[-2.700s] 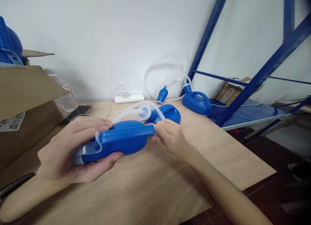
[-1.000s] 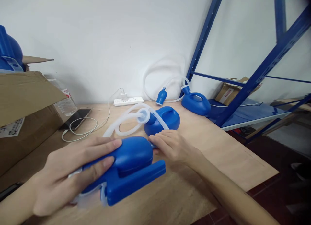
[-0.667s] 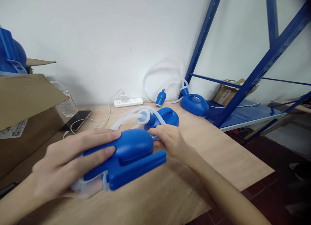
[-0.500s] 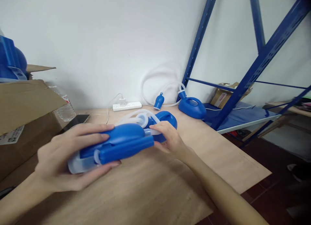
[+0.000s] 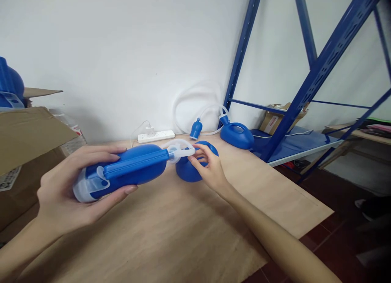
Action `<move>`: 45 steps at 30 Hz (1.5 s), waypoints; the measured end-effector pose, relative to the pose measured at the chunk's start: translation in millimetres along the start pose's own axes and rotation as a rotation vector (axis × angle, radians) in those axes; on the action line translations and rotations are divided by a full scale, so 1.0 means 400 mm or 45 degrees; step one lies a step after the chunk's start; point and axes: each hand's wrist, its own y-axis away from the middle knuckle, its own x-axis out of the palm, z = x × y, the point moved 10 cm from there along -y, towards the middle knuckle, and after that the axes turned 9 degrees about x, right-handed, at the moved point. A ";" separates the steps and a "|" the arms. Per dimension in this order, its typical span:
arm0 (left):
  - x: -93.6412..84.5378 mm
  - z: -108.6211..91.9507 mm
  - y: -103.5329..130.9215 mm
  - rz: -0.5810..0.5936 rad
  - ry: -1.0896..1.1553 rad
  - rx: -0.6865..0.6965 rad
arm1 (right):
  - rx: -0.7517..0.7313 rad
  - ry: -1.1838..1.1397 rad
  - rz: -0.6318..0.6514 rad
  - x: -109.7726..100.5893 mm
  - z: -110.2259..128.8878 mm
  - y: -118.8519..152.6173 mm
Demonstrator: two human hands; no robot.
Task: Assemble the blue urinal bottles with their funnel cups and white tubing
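Head view: a blue bottle (image 5: 131, 171) lies on its side in the air above the table (image 5: 189, 230), gripped around its body by the left hand (image 5: 65, 191), fingers curled over the top and thumb underneath. The right hand (image 5: 207, 169) pinches a clear tube (image 5: 183, 151) at the bottle's neck, between thumb and fingertips. For a clean fit, hold the bottle level, keep the tube in line with the neck, and press straight without bending it. A second blue bottle (image 5: 191, 171) rests on the table just behind the right hand. Farther back lie a third bottle (image 5: 236, 134), a power strip (image 5: 155, 136) by the white wall, a cardboard box (image 5: 27, 144) at left, and blue shelving (image 5: 305, 87) at right.
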 end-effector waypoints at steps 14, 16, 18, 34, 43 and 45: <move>0.030 0.011 0.024 0.063 0.031 -0.206 | 0.291 -0.767 0.095 0.011 -0.016 0.002; 0.041 0.023 0.032 0.079 0.031 -0.256 | 0.314 -0.832 0.075 0.007 -0.023 -0.001; 0.050 0.027 0.034 0.101 0.019 -0.254 | 0.347 -0.895 0.048 0.004 -0.034 -0.005; 0.068 -0.019 0.046 0.187 -0.056 -0.105 | 0.220 -0.671 0.008 -0.019 -0.031 -0.029; 0.059 -0.024 0.039 0.171 -0.066 -0.081 | -0.015 -0.161 -0.060 -0.080 -0.023 -0.046; 0.059 -0.023 0.039 0.179 -0.060 -0.076 | -0.058 -0.115 -0.077 -0.085 -0.019 -0.047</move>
